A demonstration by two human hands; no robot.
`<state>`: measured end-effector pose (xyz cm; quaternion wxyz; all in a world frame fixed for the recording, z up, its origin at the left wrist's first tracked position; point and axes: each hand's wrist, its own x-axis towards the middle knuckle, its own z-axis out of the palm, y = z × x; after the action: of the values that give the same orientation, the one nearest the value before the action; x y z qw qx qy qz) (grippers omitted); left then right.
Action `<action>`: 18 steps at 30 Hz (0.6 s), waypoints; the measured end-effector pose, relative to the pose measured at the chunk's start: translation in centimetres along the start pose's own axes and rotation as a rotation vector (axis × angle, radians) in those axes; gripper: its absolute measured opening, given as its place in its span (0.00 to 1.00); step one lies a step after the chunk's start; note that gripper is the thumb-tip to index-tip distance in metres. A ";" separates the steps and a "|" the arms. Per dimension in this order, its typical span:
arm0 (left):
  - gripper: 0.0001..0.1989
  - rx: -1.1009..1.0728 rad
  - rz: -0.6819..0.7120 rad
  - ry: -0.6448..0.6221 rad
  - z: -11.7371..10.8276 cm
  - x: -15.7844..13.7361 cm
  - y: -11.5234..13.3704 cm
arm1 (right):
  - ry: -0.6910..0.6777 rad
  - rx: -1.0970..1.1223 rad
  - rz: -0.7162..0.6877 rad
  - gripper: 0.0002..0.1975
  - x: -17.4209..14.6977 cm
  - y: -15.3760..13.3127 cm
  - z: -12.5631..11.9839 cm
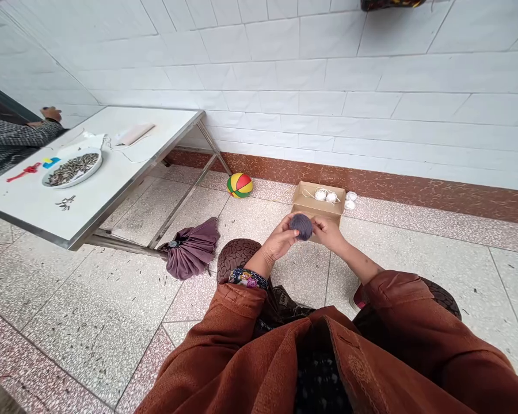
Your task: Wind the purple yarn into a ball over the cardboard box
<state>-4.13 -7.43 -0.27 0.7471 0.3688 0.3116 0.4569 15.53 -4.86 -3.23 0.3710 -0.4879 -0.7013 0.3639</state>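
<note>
A grey-purple ball of yarn (301, 227) rests in my left hand (281, 238), whose fingers and thumb curl around its left side. At the ball's right edge, my right hand (327, 232) is closed, its fingertips pinched on the yarn; any single strand is too fine to make out. Both hands are held above the floor between my knees. Just beyond them, an open cardboard box (302, 201) stands on the floor, partly hidden by my hands. White yarn balls (320, 194) with loose strands lie in it.
More white balls (350, 200) lie right of the box, by the tiled wall. A striped ball (240, 185) and a folded purple umbrella (194, 248) are on the floor. The metal-edged table (125, 167) at left bears a plate (99, 167) of seeds. Another person's arm (21, 132) is behind it.
</note>
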 end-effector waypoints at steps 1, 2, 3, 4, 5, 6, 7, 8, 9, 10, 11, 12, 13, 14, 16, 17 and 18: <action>0.30 -0.015 0.022 0.059 -0.1 0.2 0.0 | -0.041 -0.024 -0.032 0.15 -0.4 -0.2 0.2; 0.29 -0.018 0.041 0.120 -0.3 0.4 0.0 | -0.096 -0.036 -0.080 0.14 -0.8 -0.5 0.4; 0.28 -0.010 0.054 0.179 -0.5 0.6 -0.1 | -0.154 -0.035 -0.135 0.14 -1.1 -0.9 0.4; 0.27 0.010 0.060 0.232 -0.7 0.8 -0.3 | -0.209 -0.025 -0.186 0.15 -1.4 -1.3 0.4; 0.27 0.043 0.059 0.275 -0.8 0.9 -0.4 | -0.252 -0.013 -0.225 0.15 -1.6 -1.8 0.2; 0.28 0.088 0.050 0.302 -1.0 1.1 -0.6 | -0.273 -0.004 -0.247 0.15 -1.6 -2.2 -0.1; 0.28 0.140 0.036 0.311 -1.1 1.1 -0.8 | -0.273 -0.001 -0.253 0.15 -1.6 -2.6 -0.4; 0.28 0.194 0.023 0.302 -1.1 1.1 -0.9 | -0.252 -0.004 -0.250 0.15 -1.4 -2.8 -0.7; 0.28 0.247 0.008 0.272 -1.1 1.1 -1.0 | -0.218 -0.009 -0.244 0.15 -1.1 -3.0 -1.1; 0.28 0.290 -0.012 0.223 -1.0 1.0 -1.0 | -0.174 -0.017 -0.235 0.15 -0.8 -3.0 -1.3; 0.28 0.315 -0.033 0.165 -0.9 0.8 -1.1 | -0.128 -0.023 -0.226 0.15 -0.4 -2.9 -1.6; 0.29 0.318 -0.057 0.106 -0.8 0.7 -1.0 | -0.088 -0.028 -0.216 0.15 -0.1 -2.7 -1.7; 0.31 0.298 -0.082 0.052 -0.6 0.5 -1.0 | -0.055 -0.027 -0.204 0.15 0.3 -2.4 -1.8; 0.32 0.260 -0.109 0.004 -0.5 0.3 -0.9 | -0.028 -0.020 -0.186 0.15 0.6 -2.0 -1.8; 0.34 0.146 -0.145 -0.060 -0.2 0.0 -0.7 | 0.012 0.008 -0.134 0.16 1.0 -1.3 -1.6; 0.34 0.088 -0.153 -0.082 -0.1 -0.1 -0.5 | 0.030 0.022 -0.102 0.17 1.1 -0.9 -1.4; 0.34 0.036 -0.151 -0.098 0.0 -0.1 -0.4 | 0.044 0.031 -0.073 0.17 1.1 -0.6 -1.2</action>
<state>-3.98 -7.65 -0.56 0.7869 0.3796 0.3098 0.3750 16.04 -3.75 -1.95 0.4067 -0.4642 -0.7047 0.3500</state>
